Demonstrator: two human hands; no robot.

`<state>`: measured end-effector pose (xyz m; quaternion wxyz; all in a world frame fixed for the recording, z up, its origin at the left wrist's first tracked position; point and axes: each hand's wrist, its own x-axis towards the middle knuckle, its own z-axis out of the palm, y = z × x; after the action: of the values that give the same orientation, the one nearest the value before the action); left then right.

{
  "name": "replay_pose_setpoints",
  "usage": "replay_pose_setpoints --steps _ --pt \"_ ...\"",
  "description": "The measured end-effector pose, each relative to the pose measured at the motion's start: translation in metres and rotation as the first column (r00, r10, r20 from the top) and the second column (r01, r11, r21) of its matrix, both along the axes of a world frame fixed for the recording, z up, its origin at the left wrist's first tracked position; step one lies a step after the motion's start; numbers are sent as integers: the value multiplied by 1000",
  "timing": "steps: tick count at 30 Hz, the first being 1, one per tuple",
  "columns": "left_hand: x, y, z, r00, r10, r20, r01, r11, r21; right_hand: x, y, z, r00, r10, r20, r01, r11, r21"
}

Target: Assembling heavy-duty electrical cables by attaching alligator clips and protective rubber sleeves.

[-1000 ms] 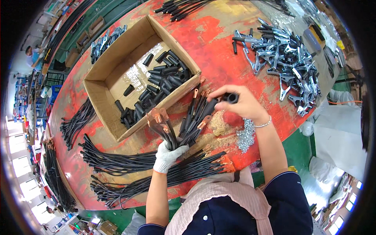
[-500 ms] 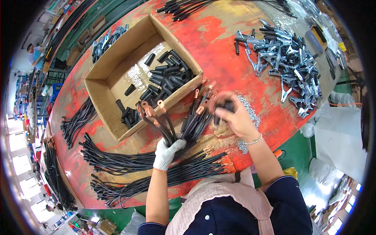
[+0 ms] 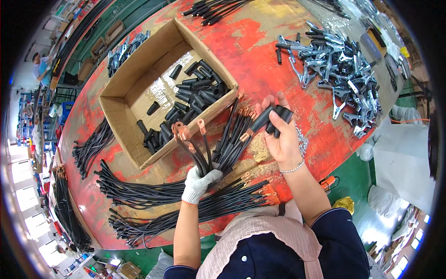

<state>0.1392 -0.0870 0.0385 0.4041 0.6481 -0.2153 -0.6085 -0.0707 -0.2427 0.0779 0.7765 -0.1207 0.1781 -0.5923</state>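
Leftmost, open brown cardboard box (image 3: 121, 122) of black rubber sleeves on red surface (image 3: 260, 51). White-gloved left hand (image 3: 199, 182) grips fanned black copper-lugged cables (image 3: 223, 146). Bare right hand (image 3: 282, 135) clasps several black sleeves (image 3: 275, 116).

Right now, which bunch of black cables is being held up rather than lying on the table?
The fanned bundle with copper ring ends, gripped by the gloved left hand; the others lie flat.

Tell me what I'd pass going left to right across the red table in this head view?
Loose black cables at the left edge → cardboard box of black rubber sleeves → left hand in a white glove gripping a fan of copper-tipped cables → bare right hand holding black sleeves → pile of metal clamps.
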Motion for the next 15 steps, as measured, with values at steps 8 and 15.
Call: replay_pose_setpoints --steps 8,15 --pt "-6 -4 0 999 9 42 -9 1000 3 8 34 -27 754 306 -581 -479 862 -168" --pt "-9 -12 -7 985 124 116 -121 992 -37 -10 43 -68 -383 -75 -921 -777 565 277"
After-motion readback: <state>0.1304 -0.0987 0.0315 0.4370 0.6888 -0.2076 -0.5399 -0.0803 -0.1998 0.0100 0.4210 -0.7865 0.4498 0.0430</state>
